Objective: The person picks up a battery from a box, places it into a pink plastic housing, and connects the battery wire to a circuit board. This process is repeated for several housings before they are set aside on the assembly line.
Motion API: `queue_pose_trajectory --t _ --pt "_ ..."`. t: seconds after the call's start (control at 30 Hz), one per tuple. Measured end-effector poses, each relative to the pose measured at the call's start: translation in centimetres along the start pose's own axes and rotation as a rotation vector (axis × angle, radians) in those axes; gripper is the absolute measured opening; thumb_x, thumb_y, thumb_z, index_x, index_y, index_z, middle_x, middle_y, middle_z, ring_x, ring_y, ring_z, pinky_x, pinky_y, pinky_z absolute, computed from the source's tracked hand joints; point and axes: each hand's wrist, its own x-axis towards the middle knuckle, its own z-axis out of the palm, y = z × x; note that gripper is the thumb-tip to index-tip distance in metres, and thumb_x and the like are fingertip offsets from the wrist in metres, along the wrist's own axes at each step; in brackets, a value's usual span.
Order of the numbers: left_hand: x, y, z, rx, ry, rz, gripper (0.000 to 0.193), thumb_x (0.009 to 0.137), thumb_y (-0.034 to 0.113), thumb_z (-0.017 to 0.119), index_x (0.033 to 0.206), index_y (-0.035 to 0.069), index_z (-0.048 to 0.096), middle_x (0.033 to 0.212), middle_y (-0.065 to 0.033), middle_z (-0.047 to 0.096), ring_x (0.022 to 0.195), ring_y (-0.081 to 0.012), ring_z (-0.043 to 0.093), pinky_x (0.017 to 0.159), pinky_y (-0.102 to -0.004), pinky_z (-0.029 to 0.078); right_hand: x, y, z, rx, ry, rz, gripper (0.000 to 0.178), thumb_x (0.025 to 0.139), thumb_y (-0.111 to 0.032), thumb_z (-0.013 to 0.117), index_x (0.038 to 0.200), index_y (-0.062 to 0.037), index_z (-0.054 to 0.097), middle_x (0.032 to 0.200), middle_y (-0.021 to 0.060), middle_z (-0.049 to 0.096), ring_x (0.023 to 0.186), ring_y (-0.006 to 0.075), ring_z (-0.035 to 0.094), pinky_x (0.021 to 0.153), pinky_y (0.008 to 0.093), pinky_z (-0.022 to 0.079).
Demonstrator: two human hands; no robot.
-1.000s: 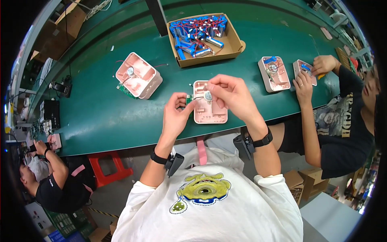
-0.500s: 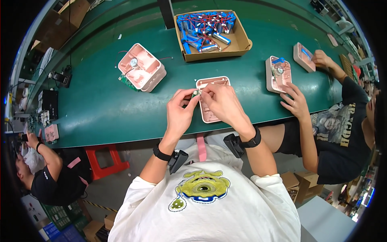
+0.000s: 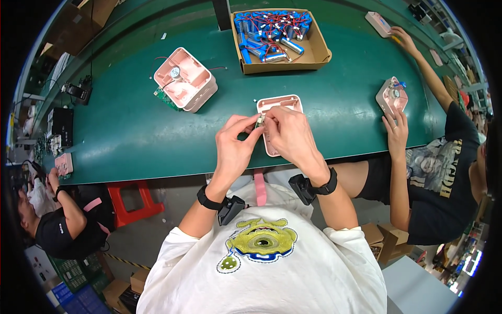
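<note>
My left hand (image 3: 233, 144) is closed in a pinch on a small green circuit board (image 3: 259, 121) with a white part on it. Opposite it, my right hand (image 3: 294, 137) is closed too, its fingertips meeting at the board's right side. Whatever those right fingertips grip is hidden behind them. Both hands are over a shallow pink plastic shell (image 3: 270, 148) lying open side up on the table, partly covered by my right hand.
Beyond the shell, a cardboard box (image 3: 316, 46) holds many blue batteries (image 3: 261, 35) with red wires. Stacked pink housings (image 3: 201, 91) with a speaker and a green board stand left. At right, a co-worker's hand (image 3: 397, 128) touches another housing (image 3: 391, 97); their other hand reaches a pink shell (image 3: 377, 24).
My hands keep the board above the shell, with only slight finger movement. The co-worker on the right has moved one housing rightward and the other shell farther back.
</note>
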Motion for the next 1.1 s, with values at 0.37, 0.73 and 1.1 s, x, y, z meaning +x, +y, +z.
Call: queue_pose_trajectory --t 0.37,0.73,1.1 --pt "0.6 -0.3 -0.2 0.035 -0.08 0.045 0.033 0.087 -0.003 0.08 0.12 0.002 0.079 0.099 -0.0073 0.071 0.085 -0.0141 0.066 0.077 -0.0275 0.054 0.1 -1.2 -0.2 -0.144 0.021 -0.015 0.01 0.091 -0.006 0.064 0.086 0.0024 0.067 0.085 0.0206 0.071 0.08 0.0415 0.069 0.072 0.0486 0.055" --pt "0.7 -2.6 0.2 -0.29 -0.001 -0.064 0.029 0.093 -0.002 0.077 0.121 -0.004 0.073 0.103 -0.0051 0.067 0.09 -0.0115 0.064 0.083 -0.0257 0.053 8.7 1.9 -7.5 -0.273 0.03 -0.03 0.015 0.093 -0.013 0.07 0.101 -0.0022 0.077 0.095 0.021 0.075 0.088 0.0401 0.073 0.079 0.045 0.058" --pt "0.6 -3.9 0.2 -0.187 -0.031 0.011 0.023 0.092 -0.001 0.078 0.114 -0.005 0.073 0.099 -0.0067 0.069 0.084 -0.0111 0.063 0.078 -0.0252 0.053 16.9 5.2 -4.1 -0.602 -0.169 0.04 0.021 0.085 -0.02 0.074 0.092 -0.0004 0.078 0.093 0.0269 0.075 0.092 0.0459 0.074 0.085 0.0522 0.06"
